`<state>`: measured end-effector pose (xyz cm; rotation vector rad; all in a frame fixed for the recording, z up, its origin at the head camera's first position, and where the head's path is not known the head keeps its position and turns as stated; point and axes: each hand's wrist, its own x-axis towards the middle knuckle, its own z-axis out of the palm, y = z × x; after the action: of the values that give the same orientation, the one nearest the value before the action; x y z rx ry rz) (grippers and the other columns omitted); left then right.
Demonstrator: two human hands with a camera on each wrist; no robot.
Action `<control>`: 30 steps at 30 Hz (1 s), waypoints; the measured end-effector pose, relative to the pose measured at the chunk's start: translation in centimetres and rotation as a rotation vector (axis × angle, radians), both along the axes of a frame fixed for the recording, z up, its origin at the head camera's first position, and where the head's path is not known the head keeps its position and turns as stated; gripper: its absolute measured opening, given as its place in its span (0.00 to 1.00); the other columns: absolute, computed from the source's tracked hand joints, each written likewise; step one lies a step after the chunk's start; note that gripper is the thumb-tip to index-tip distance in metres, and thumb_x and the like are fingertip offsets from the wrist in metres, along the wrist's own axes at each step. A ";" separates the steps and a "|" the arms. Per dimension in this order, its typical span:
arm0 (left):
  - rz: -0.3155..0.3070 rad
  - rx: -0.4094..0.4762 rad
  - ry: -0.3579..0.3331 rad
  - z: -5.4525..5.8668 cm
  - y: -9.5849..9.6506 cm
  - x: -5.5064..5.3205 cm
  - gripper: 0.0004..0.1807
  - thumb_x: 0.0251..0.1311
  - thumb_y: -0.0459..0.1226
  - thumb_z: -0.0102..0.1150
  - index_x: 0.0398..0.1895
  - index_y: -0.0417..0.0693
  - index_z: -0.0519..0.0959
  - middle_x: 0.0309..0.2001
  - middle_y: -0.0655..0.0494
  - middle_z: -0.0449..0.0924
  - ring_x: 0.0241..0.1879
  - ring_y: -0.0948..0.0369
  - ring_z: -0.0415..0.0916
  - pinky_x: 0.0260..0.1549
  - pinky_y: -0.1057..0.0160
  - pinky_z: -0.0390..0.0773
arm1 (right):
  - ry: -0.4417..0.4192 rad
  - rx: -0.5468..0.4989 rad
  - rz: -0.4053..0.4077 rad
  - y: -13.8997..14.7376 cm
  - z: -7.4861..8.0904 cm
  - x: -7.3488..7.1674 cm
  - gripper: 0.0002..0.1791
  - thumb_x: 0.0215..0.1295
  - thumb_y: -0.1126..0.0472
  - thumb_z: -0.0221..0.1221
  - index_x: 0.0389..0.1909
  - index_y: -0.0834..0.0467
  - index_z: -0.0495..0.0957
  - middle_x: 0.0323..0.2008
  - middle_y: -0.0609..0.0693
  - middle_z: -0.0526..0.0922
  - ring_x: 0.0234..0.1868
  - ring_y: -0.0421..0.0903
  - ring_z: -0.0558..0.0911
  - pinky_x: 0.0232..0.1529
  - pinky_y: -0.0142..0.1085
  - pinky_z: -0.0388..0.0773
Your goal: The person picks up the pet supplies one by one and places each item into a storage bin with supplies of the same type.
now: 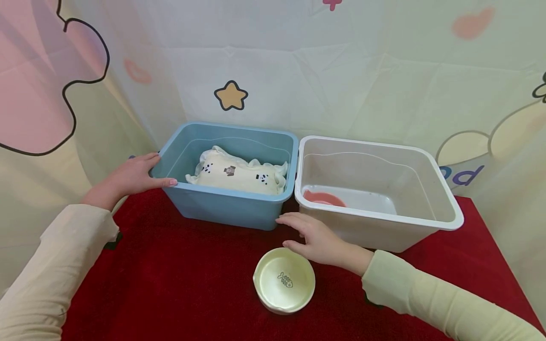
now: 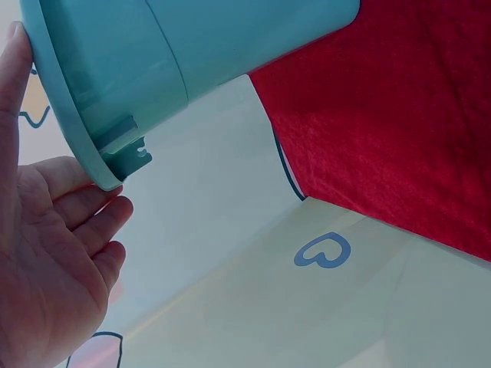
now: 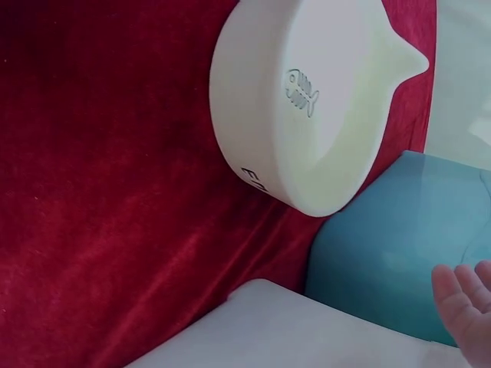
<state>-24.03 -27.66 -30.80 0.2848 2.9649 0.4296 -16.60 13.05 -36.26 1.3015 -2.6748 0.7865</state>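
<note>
My left hand (image 1: pixel 132 175) rests at the left front corner of a blue plastic bin (image 1: pixel 226 208), thumb on the front rim and fingers along the side. In the left wrist view, its fingers touch the underside of the bin's rim (image 2: pixel 73 126). Inside the bin lies a cream ruffled pillow (image 1: pixel 239 176) printed with small animals. My right hand (image 1: pixel 320 242) hovers with nothing in it, fingers loosely extended toward the blue bin's right front corner. Just below it stands a cream pet bowl (image 1: pixel 285 279) with a fishbone drawing inside; the right wrist view shows its pointed ear (image 3: pixel 406 63).
A white bin (image 1: pixel 362 225) stands right beside the blue one, with a coral-coloured item (image 1: pixel 324 198) in its left end. Both are on a red cloth (image 1: pixel 170 274). A printed curtain (image 1: pixel 341 71) hangs close behind them.
</note>
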 end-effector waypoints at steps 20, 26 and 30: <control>-0.001 -0.014 -0.006 0.2 0.2 0.1 0.52 0.45 0.63 0.54 0.66 0.42 0.51 0.63 0.37 0.54 0.58 0.40 0.57 0.48 0.38 0.65 | -0.220 0.038 -0.072 0.5 -1.7 0.6 0.25 0.52 0.65 0.60 0.54 0.58 0.69 0.51 0.53 0.74 0.44 0.48 0.76 0.35 0.33 0.77; 0.004 -0.009 -0.010 0.1 0.1 0.0 0.52 0.44 0.64 0.54 0.66 0.42 0.51 0.63 0.37 0.55 0.56 0.40 0.58 0.47 0.38 0.66 | -0.241 0.044 -0.087 0.6 -2.3 0.6 0.25 0.52 0.66 0.60 0.53 0.58 0.69 0.49 0.53 0.75 0.42 0.47 0.75 0.35 0.31 0.76; 0.008 -0.015 -0.013 0.1 0.1 0.0 0.52 0.45 0.64 0.53 0.66 0.41 0.51 0.63 0.36 0.53 0.57 0.39 0.56 0.48 0.37 0.65 | -0.264 0.035 -0.091 0.8 -2.9 0.5 0.26 0.51 0.68 0.60 0.54 0.59 0.69 0.50 0.55 0.74 0.42 0.50 0.77 0.39 0.39 0.78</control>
<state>-23.99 -27.52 -30.67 0.2680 2.9560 0.4088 -16.08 13.83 -39.11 1.1444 -2.9385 0.9657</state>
